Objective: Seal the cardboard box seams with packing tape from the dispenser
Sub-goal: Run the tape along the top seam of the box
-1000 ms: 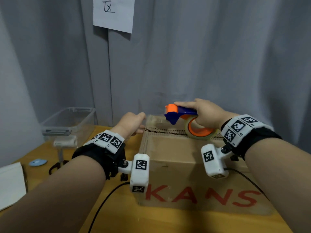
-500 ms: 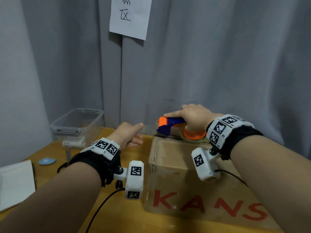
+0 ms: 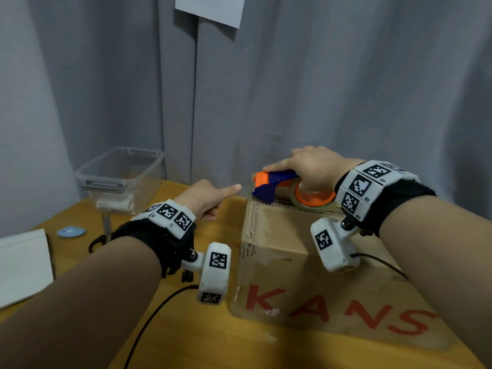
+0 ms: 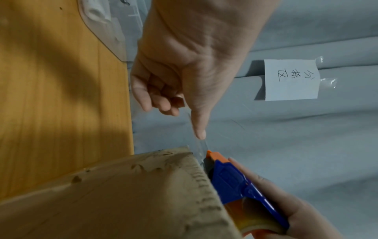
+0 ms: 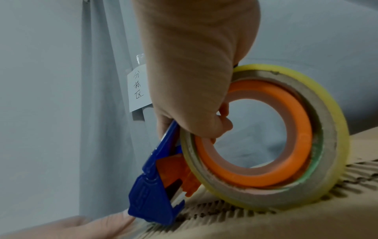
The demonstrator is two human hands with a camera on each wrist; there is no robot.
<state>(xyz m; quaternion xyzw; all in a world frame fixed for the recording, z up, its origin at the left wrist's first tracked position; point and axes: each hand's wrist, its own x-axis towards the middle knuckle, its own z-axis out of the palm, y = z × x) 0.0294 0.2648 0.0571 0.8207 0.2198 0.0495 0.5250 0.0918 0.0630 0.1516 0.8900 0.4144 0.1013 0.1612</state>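
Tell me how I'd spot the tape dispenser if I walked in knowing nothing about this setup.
Find the cardboard box with red letters on the wooden table. At its far top edge, the right hand grips the tape dispenser. It is the only bright blue and orange thing there, carrying a roll of tape.

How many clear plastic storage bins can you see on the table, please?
1: a clear plastic bin stands at the table's far left corner, against the curtain, left of the cardboard box. Others could lie outside the view.
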